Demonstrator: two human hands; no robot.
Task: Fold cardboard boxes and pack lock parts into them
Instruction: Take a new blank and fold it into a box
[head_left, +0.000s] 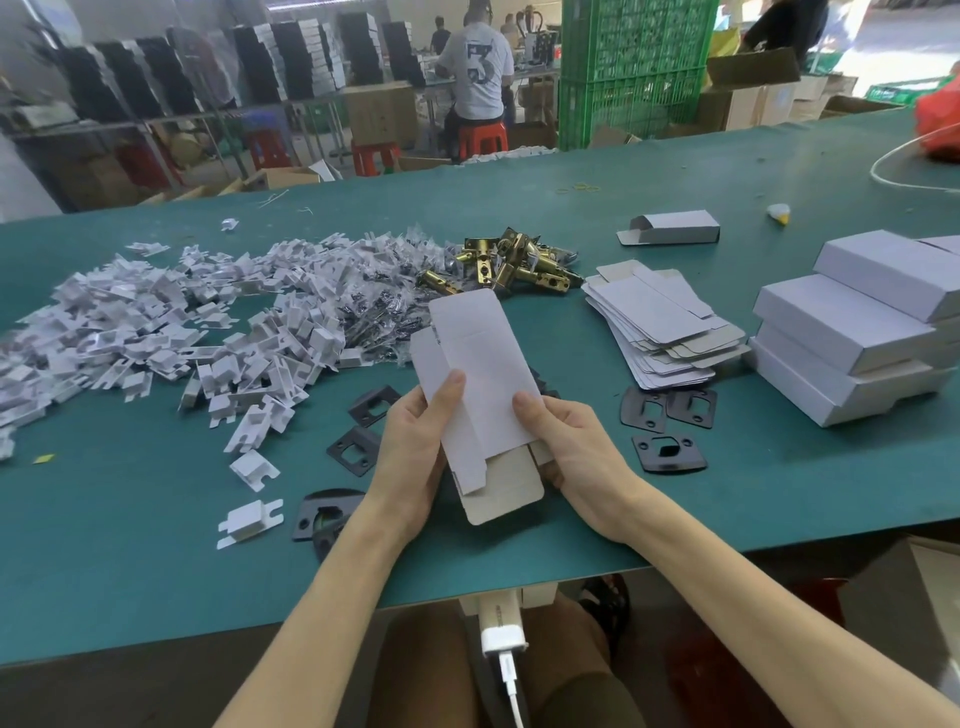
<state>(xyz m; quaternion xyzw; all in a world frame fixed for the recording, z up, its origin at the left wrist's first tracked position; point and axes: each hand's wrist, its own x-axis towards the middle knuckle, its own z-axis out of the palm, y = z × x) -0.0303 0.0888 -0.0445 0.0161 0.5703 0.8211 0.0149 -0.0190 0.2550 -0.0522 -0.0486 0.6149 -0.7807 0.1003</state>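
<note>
A: Grip?
B: Left hand (410, 441) and right hand (571, 447) each pinch one flat carton blank (483, 374), thumbs on top, held just above the green table (156, 545).
A: Parts?
B: Black strike plates (667, 453) beside both hands. Brass latch bolts (519, 265) behind the blank. Stack of flat blanks (660, 327) to the right. Dark bagged bits (379, 306) are probably screws, too blurry to confirm.

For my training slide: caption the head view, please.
Left hand and right hand grip a white carton over the green table.
</note>
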